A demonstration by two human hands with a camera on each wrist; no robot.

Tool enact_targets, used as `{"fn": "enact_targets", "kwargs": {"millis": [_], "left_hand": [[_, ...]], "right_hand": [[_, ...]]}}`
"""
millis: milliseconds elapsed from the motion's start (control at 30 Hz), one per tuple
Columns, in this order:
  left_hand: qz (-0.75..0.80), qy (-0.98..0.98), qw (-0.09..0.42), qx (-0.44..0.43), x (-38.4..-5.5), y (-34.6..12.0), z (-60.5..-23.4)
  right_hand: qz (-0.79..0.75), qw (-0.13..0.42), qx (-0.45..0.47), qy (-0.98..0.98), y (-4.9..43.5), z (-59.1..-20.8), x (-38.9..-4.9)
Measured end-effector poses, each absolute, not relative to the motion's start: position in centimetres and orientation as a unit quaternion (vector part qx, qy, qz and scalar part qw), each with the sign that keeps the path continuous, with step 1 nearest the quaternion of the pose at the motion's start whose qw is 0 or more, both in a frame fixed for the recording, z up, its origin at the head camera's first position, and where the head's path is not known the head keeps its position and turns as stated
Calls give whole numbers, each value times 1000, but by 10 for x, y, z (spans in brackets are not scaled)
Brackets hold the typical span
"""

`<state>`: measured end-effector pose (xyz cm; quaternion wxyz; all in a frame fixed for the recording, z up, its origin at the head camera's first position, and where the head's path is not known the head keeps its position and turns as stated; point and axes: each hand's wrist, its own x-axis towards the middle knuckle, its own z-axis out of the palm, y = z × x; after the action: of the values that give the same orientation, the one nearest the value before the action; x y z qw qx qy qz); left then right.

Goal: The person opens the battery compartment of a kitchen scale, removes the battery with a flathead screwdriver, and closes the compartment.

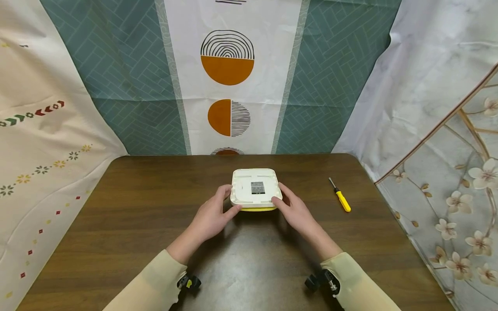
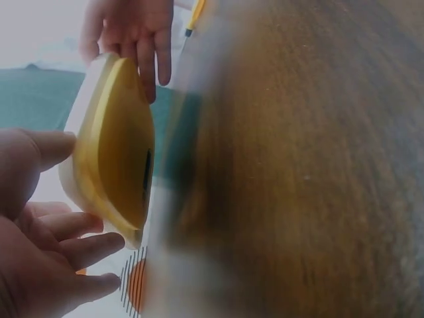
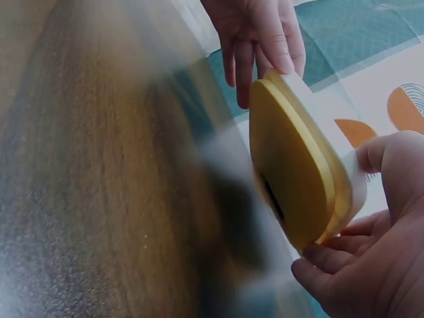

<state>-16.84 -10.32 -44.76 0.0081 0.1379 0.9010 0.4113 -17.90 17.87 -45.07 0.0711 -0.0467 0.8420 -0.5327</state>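
Observation:
A rounded-square white and yellow device (image 1: 249,196) is held level between both hands in the head view. Its white face with a grey printed label (image 1: 257,187) is turned up, and the domed yellow side (image 2: 126,142) faces down. My left hand (image 1: 213,214) grips the left edge, thumb at the near corner and fingers round the side. On the opposite edge, my right hand (image 1: 297,212) holds it with the thumb on the near right corner. A dark slot (image 3: 273,197) shows on the yellow side in the right wrist view.
A screwdriver (image 1: 339,195) with a yellow handle lies to the right on the brown wooden table (image 1: 155,185). Patterned cloths (image 1: 327,77) hang behind the table and along both sides. A small wrist camera (image 1: 188,282) sits at each sleeve.

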Motion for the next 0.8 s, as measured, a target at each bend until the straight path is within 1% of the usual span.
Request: {"fn": "enact_targets", "kwargs": {"millis": [167,267,433,800], "left_hand": [[397,906,16,143,-167,-104,-451],[387,911,11,143,-166,-104,-454],[366,919,4,145,-164,-104,-458],[351,925,21,144,-161,-103,-463]], "right_hand": [[-512,82,-51,853,181,-455,-177],[-501,87,-52,860,181,-459,-176],[-491,87,-55,865,181,-463,-176],[-441,82,-73,891,177,-466,-173]]}}
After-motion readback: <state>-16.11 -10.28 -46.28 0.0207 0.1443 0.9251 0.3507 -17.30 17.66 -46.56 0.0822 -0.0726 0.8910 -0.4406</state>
